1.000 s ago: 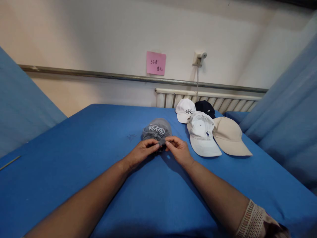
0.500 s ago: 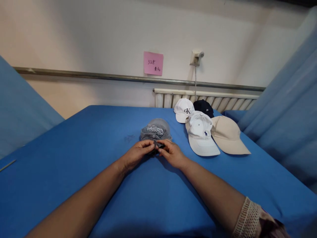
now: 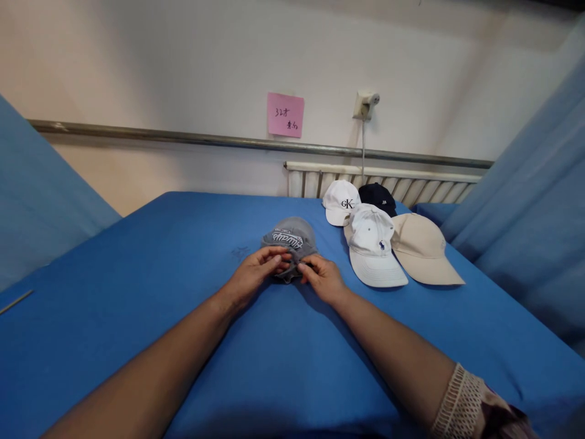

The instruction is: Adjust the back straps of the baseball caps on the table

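Note:
A grey cap [image 3: 297, 230] with white "Always" lettering lies on the blue-covered table, its brim pointing away from me and its back edge nearest me. My left hand [image 3: 256, 272] is at the cap's near left side, fingers apart over the cloth and holding nothing that I can see. From the right, my right hand [image 3: 323, 277] pinches the near right part of the cap between thumb and forefinger. The cap's strap area is partly hidden by the fingers.
To the right sit a white cap with a blue emblem [image 3: 372, 244], a beige cap [image 3: 420, 244], a white CK cap [image 3: 340, 201] and a dark navy cap [image 3: 378, 196]. A thin stick [image 3: 16, 301] lies far left. Blue curtains [image 3: 539, 183] hang on both sides.
The left fingers have loosened from the cap's back edge and spread apart. The right hand has shifted slightly right, and the back of the cap shows more between the hands.

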A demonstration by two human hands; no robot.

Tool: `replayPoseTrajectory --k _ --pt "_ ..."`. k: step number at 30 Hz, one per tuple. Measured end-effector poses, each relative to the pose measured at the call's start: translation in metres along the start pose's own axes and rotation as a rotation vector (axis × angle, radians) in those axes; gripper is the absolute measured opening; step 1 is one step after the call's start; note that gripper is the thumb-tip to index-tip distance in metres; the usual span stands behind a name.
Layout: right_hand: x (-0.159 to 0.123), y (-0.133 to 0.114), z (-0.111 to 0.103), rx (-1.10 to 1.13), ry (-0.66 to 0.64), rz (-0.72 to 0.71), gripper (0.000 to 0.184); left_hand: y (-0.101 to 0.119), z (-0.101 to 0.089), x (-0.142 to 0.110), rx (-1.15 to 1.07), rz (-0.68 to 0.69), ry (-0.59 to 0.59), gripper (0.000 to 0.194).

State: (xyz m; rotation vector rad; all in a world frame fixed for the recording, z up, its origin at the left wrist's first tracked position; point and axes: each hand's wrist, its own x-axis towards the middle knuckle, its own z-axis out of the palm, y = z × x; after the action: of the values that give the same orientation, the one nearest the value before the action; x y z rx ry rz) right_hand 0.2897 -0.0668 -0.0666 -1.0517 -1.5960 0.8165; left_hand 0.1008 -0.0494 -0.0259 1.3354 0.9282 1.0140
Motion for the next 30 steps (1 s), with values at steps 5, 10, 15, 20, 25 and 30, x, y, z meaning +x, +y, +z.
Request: replayPoseTrajectory --k 5,10,15,20,25,30 --pt "0.000 0.002 -0.003 0.013 0.017 0.030 0.023 0.000 -0.011 0.006 0.282 0.084 0.103 0.025" --pt "0.000 0.000 -0.003 0.009 0.016 0.019 0.025 0.006 -0.023 0.001 0.644 0.146 -0.138 0.023" --pt "0.000 -0.001 -0.002 0.071 0.024 0.011 0.024 0.003 -0.022 0.000 1.026 0.330 -0.143 0.009" --pt "-0.002 0.001 -0.001 0.158 0.051 0.021 0.023 -0.003 -0.009 0.005 1.130 0.338 0.083 0.010" --pt "-0.001 0.008 0.001 0.196 0.042 0.014 0.021 -0.006 0.000 0.004 1.013 0.465 0.226 0.021" --pt "0.000 0.008 0.002 0.240 0.055 0.009 0.021 -0.003 -0.001 0.000 0.861 0.537 0.037 0.026"
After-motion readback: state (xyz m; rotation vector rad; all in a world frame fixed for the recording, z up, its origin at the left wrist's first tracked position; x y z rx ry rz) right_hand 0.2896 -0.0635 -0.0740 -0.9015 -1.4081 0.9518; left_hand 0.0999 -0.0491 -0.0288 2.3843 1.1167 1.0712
